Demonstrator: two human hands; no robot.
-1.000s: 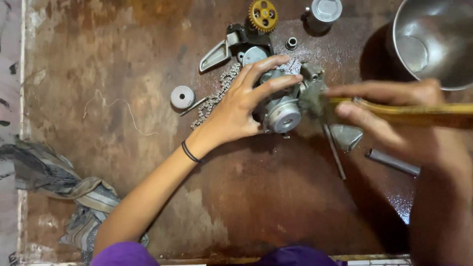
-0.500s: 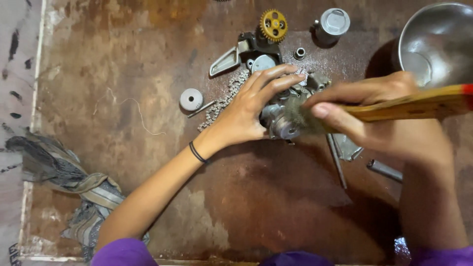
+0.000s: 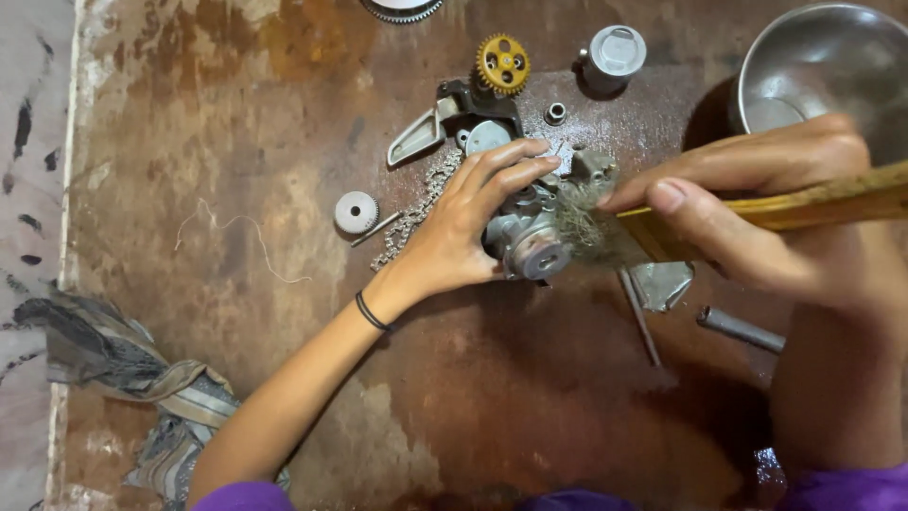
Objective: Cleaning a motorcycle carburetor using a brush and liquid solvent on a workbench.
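Over the last second the view has drifted so that everything sits a little lower and further left, and the brush [image 3: 747, 213] has come in closer: its worn bristles now press against the side of the grey metal engine part [image 3: 534, 241], where a second ago they only reached its edge. This reads as scrubbing well under way, with the part being steadied for each stroke. The left hand [image 3: 463, 232] lies over the part near the middle of the rusty worktop [image 3: 189, 123], fingers [image 3: 506, 166] curled around its top and holding it down. The right hand [image 3: 757, 203] is closed on the yellow wooden handle, thumb on top. Just beyond the part lie a yellow gear [image 3: 502, 63], a grey bracket [image 3: 416, 140], a small ring [image 3: 555, 112] and a capped cylinder [image 3: 613, 54]; a chain [image 3: 416, 213] and a round disc [image 3: 357, 211] lie to the left. A steel bowl [image 3: 823, 66] stands at the far right corner, a rod [image 3: 742, 329] near the right wrist, and a rag [image 3: 123, 378] hangs over the left edge. The loose pieces crowd the part closely.
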